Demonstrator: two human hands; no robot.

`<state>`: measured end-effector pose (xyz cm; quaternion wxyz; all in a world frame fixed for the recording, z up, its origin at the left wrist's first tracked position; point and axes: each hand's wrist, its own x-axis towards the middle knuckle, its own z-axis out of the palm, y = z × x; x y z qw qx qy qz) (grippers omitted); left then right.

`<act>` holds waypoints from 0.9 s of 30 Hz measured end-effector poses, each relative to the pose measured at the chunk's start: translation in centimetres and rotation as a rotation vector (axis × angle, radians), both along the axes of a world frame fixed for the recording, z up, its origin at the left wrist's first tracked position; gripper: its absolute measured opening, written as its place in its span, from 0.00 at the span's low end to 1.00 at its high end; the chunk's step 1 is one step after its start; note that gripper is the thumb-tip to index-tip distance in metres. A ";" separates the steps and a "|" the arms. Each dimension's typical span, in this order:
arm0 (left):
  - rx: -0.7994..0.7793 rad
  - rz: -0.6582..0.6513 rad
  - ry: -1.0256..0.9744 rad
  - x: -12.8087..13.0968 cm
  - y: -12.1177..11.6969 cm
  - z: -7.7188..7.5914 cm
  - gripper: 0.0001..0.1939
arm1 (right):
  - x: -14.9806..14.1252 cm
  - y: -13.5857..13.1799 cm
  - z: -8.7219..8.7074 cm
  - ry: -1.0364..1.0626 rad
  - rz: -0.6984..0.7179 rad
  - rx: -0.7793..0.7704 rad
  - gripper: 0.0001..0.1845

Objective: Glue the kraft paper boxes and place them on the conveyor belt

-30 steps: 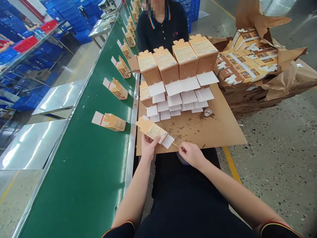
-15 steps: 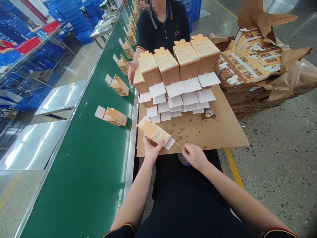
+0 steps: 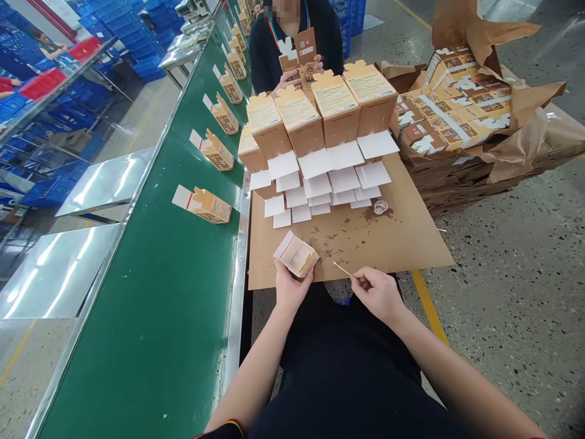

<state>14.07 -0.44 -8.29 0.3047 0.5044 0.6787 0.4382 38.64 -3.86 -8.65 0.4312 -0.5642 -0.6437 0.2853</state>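
My left hand (image 3: 292, 288) is closed around a small cardboard box (image 3: 296, 253), tilted so that its open end with the white flap and red strip faces me. In my right hand (image 3: 375, 291) a cotton swab (image 3: 342, 269) is pinched, its tip pointing left toward the box but apart from it. Both hands are over the near edge of a brown cardboard sheet (image 3: 411, 244). Beyond them stand stacked cardboard boxes (image 3: 292, 110) with white flaps sticking out toward me. A small clear cup (image 3: 380, 208) sits on the sheet beside dark wet spots.
A green conveyor belt (image 3: 150, 317) runs along my left, carrying a row of boxes, the nearest an open box (image 3: 208, 204). Across the stack a co-worker (image 3: 297, 36) holds a carton. At right, flat cartons (image 3: 457, 110) lie bundled in torn brown paper.
The box in my left hand has turned from lying flat to showing its open end. My right hand and the swab have drawn away from it. The co-worker now holds up a carton.
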 end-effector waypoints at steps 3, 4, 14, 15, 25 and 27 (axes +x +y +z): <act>0.020 0.058 0.061 -1.8 0.1 0.3 0.37 | -0.3 0.2 0.5 -0.001 0.010 0.041 0.15; 0.040 0.099 0.079 -3.0 0.1 0.4 0.37 | -0.2 0.3 0.6 0.003 0.001 0.057 0.15; 0.137 0.484 -0.063 -19.9 0.5 1.7 0.56 | 8.1 5.0 3.9 -0.179 -0.217 0.065 0.15; 0.109 0.480 -0.066 -20.3 0.4 1.6 0.56 | 9.0 5.9 4.4 -0.222 -0.260 0.064 0.16; 0.930 0.482 0.225 -16.6 3.7 9.0 0.23 | 12.0 12.0 6.8 -0.587 -0.211 -0.094 0.08; 0.828 0.381 0.048 -15.0 9.1 12.0 0.19 | 11.8 13.3 6.8 -0.656 -0.155 -0.157 0.10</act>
